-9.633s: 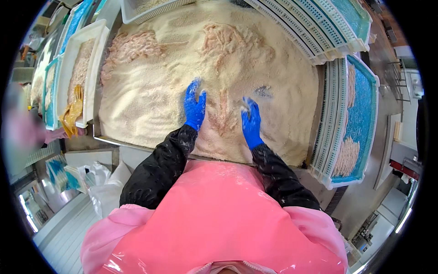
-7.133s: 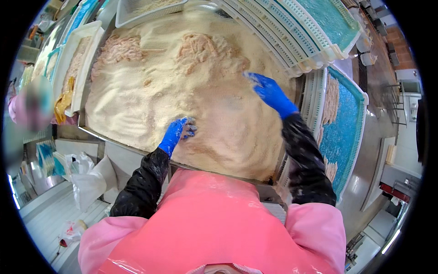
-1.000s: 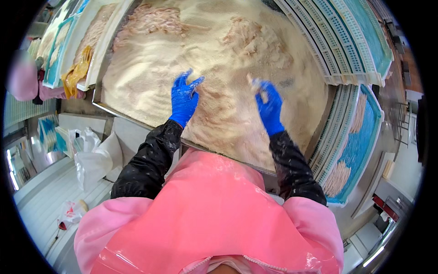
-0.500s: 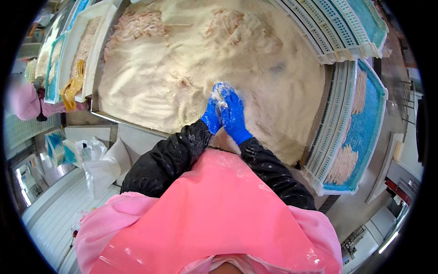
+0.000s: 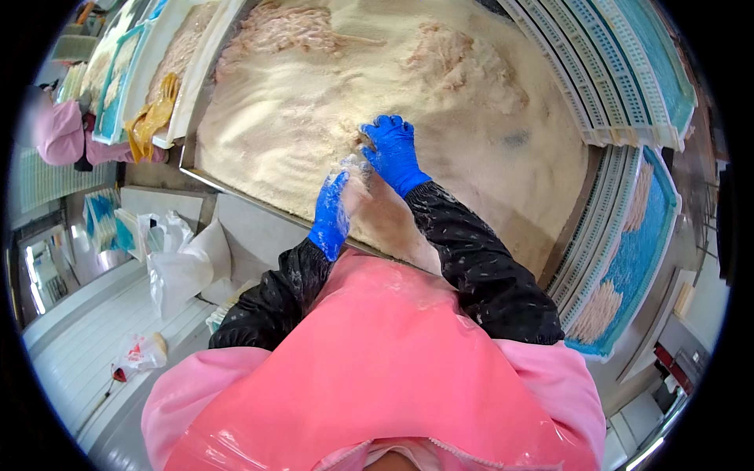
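Note:
Both my hands wear blue gloves dusted with crumbs, over a wide tray (image 5: pixel 210 182) of pale yellow breading crumbs (image 5: pixel 290 125). Close to the tray's near edge, my left hand (image 5: pixel 332 210) is closed against a small pinkish piece of raw meat (image 5: pixel 358 182) coated in crumbs; its far side blurs into falling crumbs. Slightly farther and to the right, my right hand (image 5: pixel 391 153) curls its fingers down at the crumb surface beside that piece. Whatever lies under its fingertips is hidden. Heaps of raw meat strips (image 5: pixel 283 33) and partly crumbed meat (image 5: pixel 455 56) lie at the tray's far side.
Stacked white and blue crates (image 5: pixel 597 71) stand along the right, with a blue-lined crate (image 5: pixel 628 275) holding rows of breaded strips. At the left is a white tub (image 5: pixel 206 59) of meat with a yellow glove (image 5: pixel 155 118) over its edge. Another person's pink sleeve (image 5: pixel 61 135) shows beyond.
My hands were pressed together and have parted. The left moved nearer and leftward with the crumbed piece beside it; the right now curls over the crumbs. The view has shifted slightly.

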Demonstrator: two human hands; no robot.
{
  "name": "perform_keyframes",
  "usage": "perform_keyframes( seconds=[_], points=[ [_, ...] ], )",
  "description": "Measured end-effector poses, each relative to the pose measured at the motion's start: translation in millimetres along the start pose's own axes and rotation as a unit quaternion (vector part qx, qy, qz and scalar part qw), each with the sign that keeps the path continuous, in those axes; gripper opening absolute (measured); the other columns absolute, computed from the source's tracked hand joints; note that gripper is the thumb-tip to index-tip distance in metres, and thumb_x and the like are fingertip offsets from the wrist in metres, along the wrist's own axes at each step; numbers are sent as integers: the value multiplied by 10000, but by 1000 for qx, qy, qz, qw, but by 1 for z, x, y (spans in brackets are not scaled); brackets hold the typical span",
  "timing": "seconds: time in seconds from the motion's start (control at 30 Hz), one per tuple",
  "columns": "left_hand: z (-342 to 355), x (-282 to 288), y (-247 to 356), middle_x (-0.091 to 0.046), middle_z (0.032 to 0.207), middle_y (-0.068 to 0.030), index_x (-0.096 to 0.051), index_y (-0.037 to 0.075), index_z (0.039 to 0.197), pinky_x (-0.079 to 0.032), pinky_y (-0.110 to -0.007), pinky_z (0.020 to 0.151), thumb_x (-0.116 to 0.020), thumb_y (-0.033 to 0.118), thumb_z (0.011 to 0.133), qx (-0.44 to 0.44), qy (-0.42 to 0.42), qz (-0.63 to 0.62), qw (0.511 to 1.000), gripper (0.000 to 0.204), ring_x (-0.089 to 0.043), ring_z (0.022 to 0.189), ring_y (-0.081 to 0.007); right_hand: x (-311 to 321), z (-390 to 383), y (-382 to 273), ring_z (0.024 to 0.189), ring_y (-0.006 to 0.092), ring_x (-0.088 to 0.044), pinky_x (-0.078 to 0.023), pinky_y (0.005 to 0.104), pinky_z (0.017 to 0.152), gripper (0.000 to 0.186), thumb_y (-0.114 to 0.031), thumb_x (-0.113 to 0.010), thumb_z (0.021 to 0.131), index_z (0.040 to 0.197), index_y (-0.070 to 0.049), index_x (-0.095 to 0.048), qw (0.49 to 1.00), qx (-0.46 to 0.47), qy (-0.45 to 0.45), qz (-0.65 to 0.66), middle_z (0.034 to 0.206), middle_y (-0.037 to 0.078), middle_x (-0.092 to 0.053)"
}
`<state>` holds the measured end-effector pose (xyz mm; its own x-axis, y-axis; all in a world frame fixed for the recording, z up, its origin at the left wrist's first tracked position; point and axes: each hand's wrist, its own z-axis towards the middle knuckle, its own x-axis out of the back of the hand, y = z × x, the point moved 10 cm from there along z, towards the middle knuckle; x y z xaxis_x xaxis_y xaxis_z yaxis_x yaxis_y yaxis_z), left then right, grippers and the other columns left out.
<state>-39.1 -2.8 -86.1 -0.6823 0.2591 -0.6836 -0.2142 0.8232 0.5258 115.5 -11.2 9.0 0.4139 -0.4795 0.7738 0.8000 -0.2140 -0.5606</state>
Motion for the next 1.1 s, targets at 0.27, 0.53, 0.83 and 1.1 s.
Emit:
perform_keyframes(
  seconds=[0.27,0.53,0.83,1.1],
  points=[
    [-28,-66,71,-539,1299,-123,-294,-34,1429,-407,-342,1018,-509,40,948,-214,5,157,964,532,-556,1150,-219,52,-27,28,939,285,-570,-432,387,809,372,-50,-599,771,1135,-113,-642,996,51,-60,-37,982,98,-610],
    [0,-58,38,-575,1211,-83,-403,107,1383,-495,-322,853,-415,256,997,-18,23,-109,994,414,-606,822,-190,56,-100,87,924,275,-651,-504,339,826,337,-157,-674,842,1150,-42,-597,931,-305,113,165,1024,135,-662],
    [7,-104,20,-394,1452,-146,-363,108,1417,-301,-454,1124,-409,224,994,78,-115,-390,910,441,-396,1329,-291,59,-100,22,820,99,-587,-493,253,735,291,-93,-706,842,1108,-12,-619,858,-353,75,366,934,50,-667],
    [1,-145,10,-275,1505,-177,-67,167,1513,-281,-422,1130,-439,113,951,-10,-146,-122,982,676,-328,1370,-294,82,-120,-14,587,81,-595,-483,225,523,172,-140,-613,928,1008,12,-611,836,-380,67,390,712,59,-646]
  ],
)
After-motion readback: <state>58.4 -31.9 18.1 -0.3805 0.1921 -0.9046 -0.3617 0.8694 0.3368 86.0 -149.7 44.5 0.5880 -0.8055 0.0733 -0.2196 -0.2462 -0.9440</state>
